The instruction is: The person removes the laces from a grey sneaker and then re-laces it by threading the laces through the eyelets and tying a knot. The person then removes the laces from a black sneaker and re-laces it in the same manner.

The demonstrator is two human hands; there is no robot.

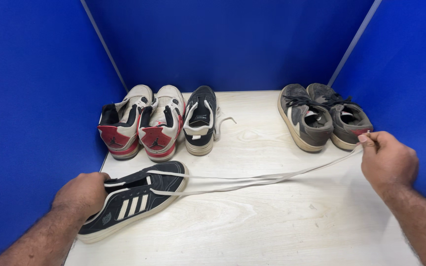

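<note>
A black low sneaker point(134, 202) with white stripes lies on its side at the near left of the pale wooden table point(272, 226). My left hand point(81, 194) grips its heel and collar. A long white shoelace point(262, 177) runs doubled from the sneaker's toe end across the table to my right hand point(388, 160), which pinches the lace ends at the far right and holds the lace stretched out low over the table.
At the back left stand a white, red and black high-top pair point(144, 120) and the matching black sneaker point(200, 118) with a loose white lace. A grey pair point(324, 116) sits at the back right. Blue partition walls point(223, 44) close three sides.
</note>
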